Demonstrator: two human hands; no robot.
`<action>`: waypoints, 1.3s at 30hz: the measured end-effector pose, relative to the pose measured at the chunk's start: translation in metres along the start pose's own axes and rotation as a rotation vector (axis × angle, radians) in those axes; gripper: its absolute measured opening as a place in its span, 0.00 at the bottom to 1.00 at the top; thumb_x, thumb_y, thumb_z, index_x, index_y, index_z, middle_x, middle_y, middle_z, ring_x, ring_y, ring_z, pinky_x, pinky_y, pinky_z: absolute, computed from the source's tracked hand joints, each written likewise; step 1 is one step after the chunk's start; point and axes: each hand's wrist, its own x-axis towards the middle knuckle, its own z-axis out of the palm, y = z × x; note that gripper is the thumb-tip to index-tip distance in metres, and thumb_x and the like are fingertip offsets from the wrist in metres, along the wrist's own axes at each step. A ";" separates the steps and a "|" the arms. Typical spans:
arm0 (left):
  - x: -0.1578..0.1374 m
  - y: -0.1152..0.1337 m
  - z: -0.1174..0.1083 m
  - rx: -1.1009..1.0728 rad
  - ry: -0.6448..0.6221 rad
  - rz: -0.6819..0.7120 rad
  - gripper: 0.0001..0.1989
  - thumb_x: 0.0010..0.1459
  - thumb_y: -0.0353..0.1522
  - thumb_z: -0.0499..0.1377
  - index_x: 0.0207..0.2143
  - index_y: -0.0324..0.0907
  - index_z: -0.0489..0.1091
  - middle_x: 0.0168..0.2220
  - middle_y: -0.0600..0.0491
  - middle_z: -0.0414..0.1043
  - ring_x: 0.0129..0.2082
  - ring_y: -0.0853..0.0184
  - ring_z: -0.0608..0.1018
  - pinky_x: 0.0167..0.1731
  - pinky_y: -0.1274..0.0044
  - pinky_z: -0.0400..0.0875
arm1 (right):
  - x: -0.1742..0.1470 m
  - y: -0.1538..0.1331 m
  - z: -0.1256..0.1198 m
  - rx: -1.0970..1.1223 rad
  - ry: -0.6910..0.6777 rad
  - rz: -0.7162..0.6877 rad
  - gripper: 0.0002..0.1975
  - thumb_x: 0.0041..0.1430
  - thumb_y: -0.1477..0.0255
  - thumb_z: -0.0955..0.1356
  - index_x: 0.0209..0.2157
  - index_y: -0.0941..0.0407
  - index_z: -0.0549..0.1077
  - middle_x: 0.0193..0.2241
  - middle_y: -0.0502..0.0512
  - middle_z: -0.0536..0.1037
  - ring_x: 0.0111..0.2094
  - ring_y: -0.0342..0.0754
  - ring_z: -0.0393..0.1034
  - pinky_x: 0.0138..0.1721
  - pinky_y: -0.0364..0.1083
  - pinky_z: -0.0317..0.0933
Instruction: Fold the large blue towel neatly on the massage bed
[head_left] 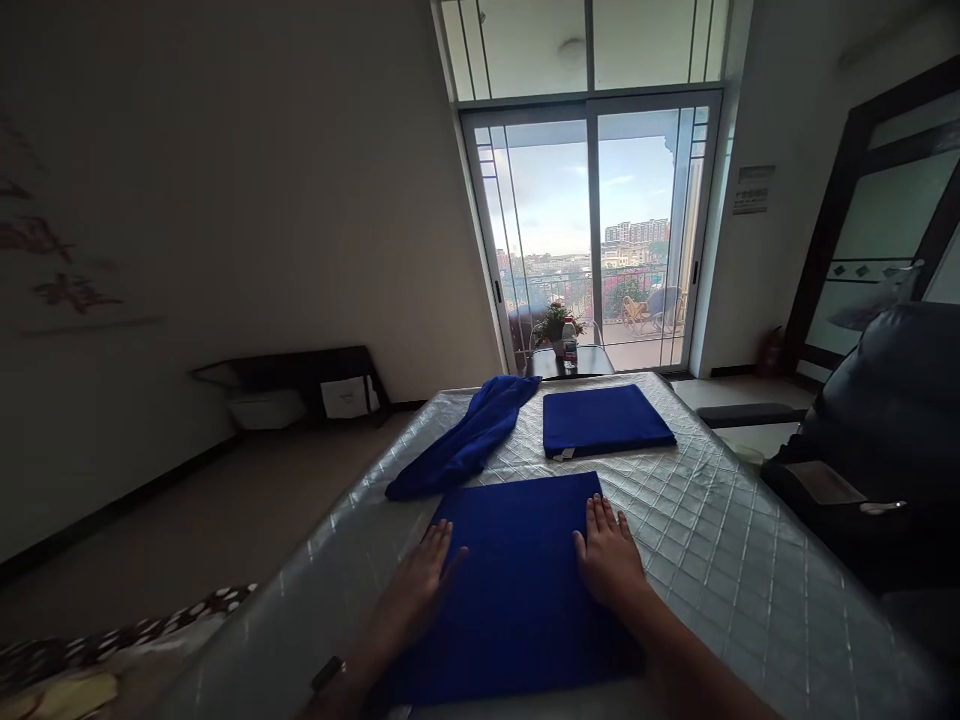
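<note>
A blue cloth [517, 590], folded into a flat rectangle, lies on the quilted silvery cover of the table or bed [705, 540] in front of me. My left hand [424, 575] is at its left edge, fingers stretched out and thumb apart, slightly blurred. On its right edge rests my right hand [609, 550], flat with the fingers extended. Farther back sits a second blue cloth [606, 418], neatly folded, with a small white tag at its front edge. Beyond my left hand lies a loose, bunched blue cloth [469, 440].
Past the far edge stands a small table [592, 362] with a bottle [570, 345] and a potted plant [553, 325], before sliding glass doors. A dark armchair [877, 430] is at the right. Polka-dot fabric [135, 635] shows at lower left.
</note>
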 end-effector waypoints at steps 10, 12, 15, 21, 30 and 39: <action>-0.017 -0.018 -0.014 -0.002 0.048 -0.092 0.37 0.70 0.49 0.37 0.70 0.32 0.52 0.73 0.43 0.50 0.73 0.60 0.55 0.71 0.64 0.53 | -0.015 -0.005 -0.011 -0.066 0.028 0.000 0.34 0.72 0.63 0.49 0.71 0.69 0.48 0.73 0.66 0.46 0.74 0.56 0.36 0.73 0.58 0.34; -0.020 -0.009 -0.018 0.003 0.069 -0.074 0.38 0.70 0.49 0.36 0.71 0.31 0.50 0.74 0.42 0.47 0.74 0.59 0.53 0.72 0.62 0.52 | -0.023 -0.009 -0.014 -0.073 0.030 -0.013 0.34 0.72 0.63 0.49 0.71 0.69 0.49 0.73 0.66 0.46 0.74 0.56 0.37 0.73 0.59 0.33; -0.025 0.018 -0.018 -0.020 0.048 0.025 0.38 0.70 0.49 0.36 0.72 0.33 0.48 0.75 0.45 0.45 0.74 0.59 0.50 0.72 0.61 0.50 | -0.032 -0.015 -0.015 -0.083 0.008 -0.024 0.33 0.71 0.63 0.49 0.71 0.67 0.49 0.73 0.65 0.46 0.74 0.55 0.38 0.73 0.58 0.34; -0.026 0.121 0.001 -0.126 0.039 0.487 0.34 0.71 0.48 0.42 0.73 0.46 0.45 0.74 0.46 0.48 0.73 0.57 0.55 0.71 0.57 0.58 | -0.035 -0.017 -0.005 -0.114 -0.093 0.005 0.33 0.70 0.65 0.51 0.71 0.67 0.50 0.73 0.64 0.46 0.74 0.56 0.39 0.73 0.59 0.37; -0.017 0.157 0.016 -0.188 -0.008 0.511 0.33 0.70 0.48 0.43 0.73 0.50 0.40 0.73 0.52 0.48 0.73 0.59 0.55 0.71 0.59 0.60 | -0.036 -0.012 -0.010 -0.043 -0.150 -0.042 0.33 0.69 0.65 0.53 0.72 0.62 0.50 0.74 0.60 0.43 0.74 0.57 0.35 0.73 0.59 0.37; -0.041 -0.001 0.029 -0.123 -0.032 0.027 0.33 0.68 0.49 0.39 0.71 0.57 0.33 0.74 0.65 0.39 0.73 0.64 0.52 0.72 0.60 0.54 | -0.033 -0.012 -0.004 0.044 -0.092 0.015 0.35 0.70 0.61 0.53 0.71 0.66 0.50 0.73 0.64 0.46 0.74 0.56 0.40 0.73 0.58 0.38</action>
